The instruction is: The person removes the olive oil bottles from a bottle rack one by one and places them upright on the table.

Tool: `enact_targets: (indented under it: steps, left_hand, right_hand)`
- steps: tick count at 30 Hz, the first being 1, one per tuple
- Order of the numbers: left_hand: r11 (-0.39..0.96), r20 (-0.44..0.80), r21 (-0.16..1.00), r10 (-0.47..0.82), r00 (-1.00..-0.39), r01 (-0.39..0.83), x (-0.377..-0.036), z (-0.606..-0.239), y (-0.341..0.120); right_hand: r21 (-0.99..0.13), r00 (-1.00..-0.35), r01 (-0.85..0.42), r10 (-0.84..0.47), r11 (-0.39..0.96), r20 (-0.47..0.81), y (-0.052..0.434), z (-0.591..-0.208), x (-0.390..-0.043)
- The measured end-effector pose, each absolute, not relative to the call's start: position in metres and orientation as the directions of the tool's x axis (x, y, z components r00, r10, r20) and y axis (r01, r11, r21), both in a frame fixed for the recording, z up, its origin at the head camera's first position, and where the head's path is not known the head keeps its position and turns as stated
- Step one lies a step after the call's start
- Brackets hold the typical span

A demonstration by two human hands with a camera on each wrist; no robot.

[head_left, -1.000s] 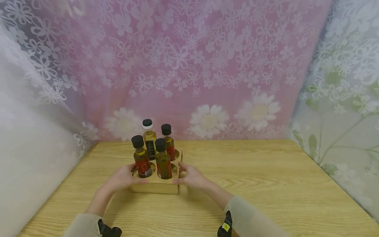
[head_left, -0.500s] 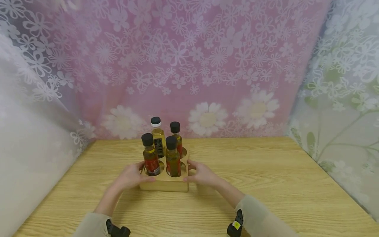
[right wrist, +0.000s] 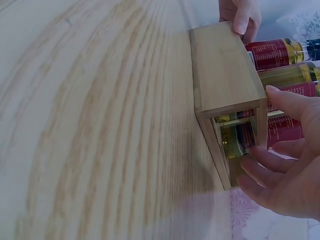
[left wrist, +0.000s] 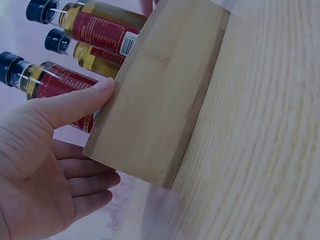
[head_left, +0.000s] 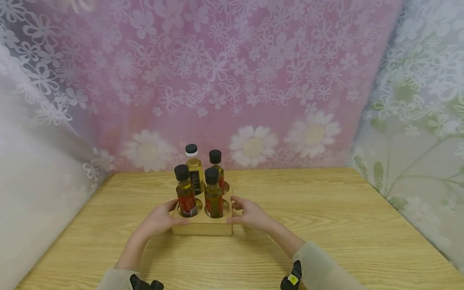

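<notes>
Floral curtains (head_left: 253, 80) in pink and white hang behind a pale wood-grain tabletop (head_left: 326, 225). Left of centre on it stands a light wooden rack (head_left: 202, 228), a box with round holes in its top and an open right side. It holds four small upright bottles of golden oil: near left, a black-capped bottle with a red label (head_left: 186, 191); near right, a second black-capped bottle (head_left: 213, 194); far left, a taller bottle with a white collar and dark label (head_left: 193, 167); far right, a black-capped bottle (head_left: 216, 168), largely hidden. The left hand (head_left: 159, 219) lies against the rack's left side, thumb on the top edge, fingers loosely extended; the grip is open, not clasping. The right hand (head_left: 251, 214) mirrors it at the right side, thumb on the top edge, fingers (right wrist: 260, 172) relaxed beside the opening, likewise open. Both forearms wear beige sleeves (head_left: 319, 270).
</notes>
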State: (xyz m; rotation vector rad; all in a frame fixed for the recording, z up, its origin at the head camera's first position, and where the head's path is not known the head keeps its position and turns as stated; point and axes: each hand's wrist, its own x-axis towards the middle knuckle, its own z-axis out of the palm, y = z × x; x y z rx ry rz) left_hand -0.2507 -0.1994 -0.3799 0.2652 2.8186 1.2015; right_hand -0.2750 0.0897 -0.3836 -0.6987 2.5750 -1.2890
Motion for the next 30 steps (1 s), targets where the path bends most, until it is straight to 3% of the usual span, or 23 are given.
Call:
enact_targets:
  steps: [8,16,30]
  left_hand:
    - [0.645,-0.001,0.753,0.199,-0.98,0.13,-0.253,-0.384,-0.204]
    - [0.646,-0.039,0.757,0.198,-0.979,0.101,-0.254,-0.381,-0.203]
    - [0.646,-0.039,0.759,0.181,-0.983,0.089,-0.252,-0.383,-0.203]
  right_hand:
    - [-0.845,-0.908,-0.34,-0.377,0.413,0.182,0.08,-0.376,-0.275]
    - [-0.914,-0.912,-0.287,-0.373,0.286,0.17,0.059,-0.361,-0.275]
    - [-0.919,-0.934,-0.289,-0.291,0.267,0.209,0.036,-0.361,-0.275]
